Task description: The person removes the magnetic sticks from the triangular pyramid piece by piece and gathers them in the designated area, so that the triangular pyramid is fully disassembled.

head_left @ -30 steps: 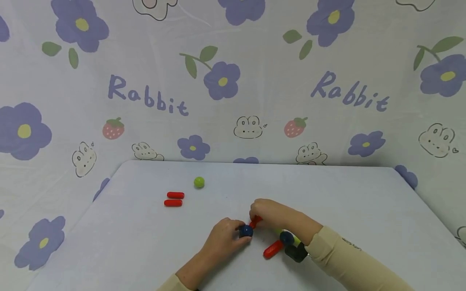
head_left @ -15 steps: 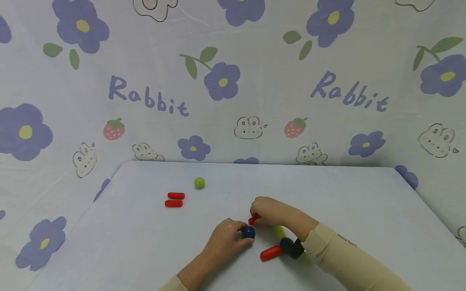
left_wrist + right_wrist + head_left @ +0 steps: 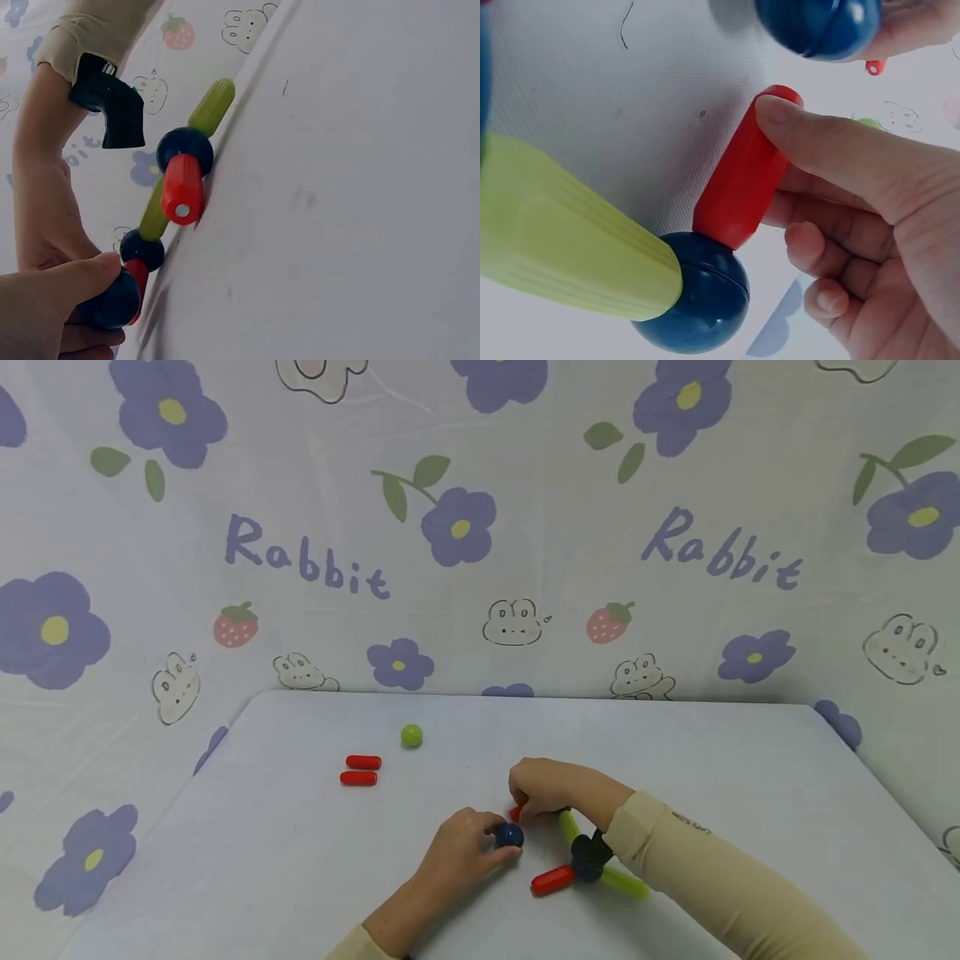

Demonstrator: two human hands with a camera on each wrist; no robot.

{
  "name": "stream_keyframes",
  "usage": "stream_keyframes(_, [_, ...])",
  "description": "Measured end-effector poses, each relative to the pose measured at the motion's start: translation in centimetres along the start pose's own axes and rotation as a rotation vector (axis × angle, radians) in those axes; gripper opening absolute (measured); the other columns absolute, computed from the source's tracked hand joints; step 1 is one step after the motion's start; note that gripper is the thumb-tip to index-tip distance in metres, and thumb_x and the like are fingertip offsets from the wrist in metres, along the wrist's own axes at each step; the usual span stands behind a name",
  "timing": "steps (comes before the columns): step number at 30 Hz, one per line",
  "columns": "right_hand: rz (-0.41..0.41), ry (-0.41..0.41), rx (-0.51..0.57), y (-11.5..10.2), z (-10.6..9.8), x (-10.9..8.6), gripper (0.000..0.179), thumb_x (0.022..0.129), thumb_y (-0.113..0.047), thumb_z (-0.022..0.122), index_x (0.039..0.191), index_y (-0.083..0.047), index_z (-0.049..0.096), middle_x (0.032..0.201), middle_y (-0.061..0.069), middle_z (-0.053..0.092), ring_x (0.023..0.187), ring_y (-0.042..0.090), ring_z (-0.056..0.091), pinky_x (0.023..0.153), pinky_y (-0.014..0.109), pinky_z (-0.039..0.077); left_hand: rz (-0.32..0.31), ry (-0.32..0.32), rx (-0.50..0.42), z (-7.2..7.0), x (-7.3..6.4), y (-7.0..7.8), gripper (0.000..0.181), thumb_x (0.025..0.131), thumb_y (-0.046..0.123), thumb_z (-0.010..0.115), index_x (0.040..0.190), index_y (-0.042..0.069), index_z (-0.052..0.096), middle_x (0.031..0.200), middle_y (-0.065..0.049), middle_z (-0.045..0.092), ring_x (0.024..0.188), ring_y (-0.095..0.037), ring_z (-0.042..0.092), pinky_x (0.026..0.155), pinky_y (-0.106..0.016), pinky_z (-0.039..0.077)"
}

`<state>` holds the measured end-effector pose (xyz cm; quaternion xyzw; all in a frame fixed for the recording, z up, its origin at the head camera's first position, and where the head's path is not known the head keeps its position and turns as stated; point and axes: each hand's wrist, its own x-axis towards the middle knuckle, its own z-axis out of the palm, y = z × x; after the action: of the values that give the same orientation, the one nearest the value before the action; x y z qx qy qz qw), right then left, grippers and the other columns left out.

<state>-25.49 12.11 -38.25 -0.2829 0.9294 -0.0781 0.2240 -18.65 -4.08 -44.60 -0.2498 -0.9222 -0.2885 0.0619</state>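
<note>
My left hand (image 3: 461,852) holds a dark blue ball (image 3: 509,836) between thumb and fingers. My right hand (image 3: 551,785) pinches a red rod (image 3: 746,169), its thumb near the rod's free end. That rod's other end meets a blue ball (image 3: 697,292), from which a yellow-green rod (image 3: 577,232) runs to another blue ball (image 3: 585,870). A second red rod (image 3: 552,881) and a second yellow-green rod (image 3: 625,882) stick out from that ball. In the right wrist view, a gap separates the pinched rod from the ball in my left hand.
Two loose red rods (image 3: 358,778) lie side by side on the left of the white table (image 3: 675,752). A yellow-green ball (image 3: 412,736) lies farther back. A black wrist camera mount (image 3: 112,97) sits on my right wrist. A flower-patterned cloth (image 3: 555,527) hangs behind the table.
My right hand and forearm have shifted slightly back and left, and the joined rods have turned with it, showing more of the green rods. My left hand has barely moved.
</note>
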Motion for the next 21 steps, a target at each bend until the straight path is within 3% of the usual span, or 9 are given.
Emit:
stream_keyframes(5, [0.017,-0.026,0.006,0.2,0.0,0.4,0.008,0.079,-0.013,0.073,0.082,-0.007,0.068,0.072,-0.001,0.059,0.065,0.012,0.05,0.064,0.023,0.049,-0.074,-0.003,-0.012,-1.3,0.0,-0.9,0.038,0.078,0.033,0.074,0.104,0.007,0.069,0.091,-0.002,0.07,0.08,-0.012,0.058,0.071,-0.023,0.05])
stream_keyframes(13, [0.028,-0.024,0.019,0.8,0.0,0.6,0.009,0.08,-0.014,0.073,0.077,-0.007,0.067,0.07,0.0,0.058,0.067,0.013,0.049,0.064,0.026,0.047,-0.216,-0.002,-0.011,-4.1,-1.2,-4.1,0.038,0.078,0.03,0.074,0.108,0.008,0.067,0.096,-0.003,0.069,0.088,-0.016,0.058,0.076,-0.031,0.051])
stream_keyframes(21, [0.032,-0.021,0.022,0.8,0.1,0.8,0.011,0.08,-0.014,0.073,0.075,-0.008,0.066,0.069,-0.001,0.056,0.066,0.013,0.048,0.063,0.025,0.045,-0.319,0.107,0.007,-6.4,-2.6,-7.2,0.037,0.077,0.026,0.076,0.108,0.008,0.068,0.093,-0.003,0.07,0.09,-0.018,0.061,0.079,-0.035,0.053])
